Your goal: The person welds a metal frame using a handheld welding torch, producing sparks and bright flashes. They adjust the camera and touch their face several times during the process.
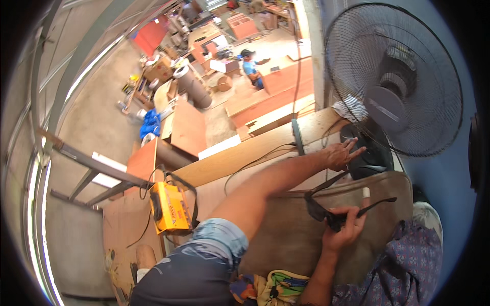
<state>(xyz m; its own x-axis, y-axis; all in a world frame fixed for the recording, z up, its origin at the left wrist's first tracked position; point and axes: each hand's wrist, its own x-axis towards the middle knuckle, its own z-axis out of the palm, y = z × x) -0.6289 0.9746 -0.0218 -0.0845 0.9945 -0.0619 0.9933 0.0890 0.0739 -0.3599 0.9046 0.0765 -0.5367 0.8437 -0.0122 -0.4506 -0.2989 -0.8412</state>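
- Centre right of my view: the right hand (343, 225) pinches dark sunglasses (320, 210) between thumb and fingers. Both temples are unfolded, one pointing right, the other up and right.
- One finger of that hand stands raised, a white covering (366, 192) on its tip.
- Just above, the left hand (341, 155) has its fingers spread, reaching over a black object (371, 153) beneath the fan. I can't tell whether the fingertips touch it.
- Sunglasses sit over a brown padded surface (286, 224), lifted in the grip.
- Upper right: a large fan (385, 108) with a round wire cage, near a blue wall (451, 173).
- Lower left of centre: a yellow machine (171, 206) with a black strap.
- Bottom edge: a multicoloured cloth (283, 286); lower right, a patterned fabric (403, 260).
- Upper middle, well apart: I note a person (250, 69) in a blue top and dark cap among wooden panels (283, 81).
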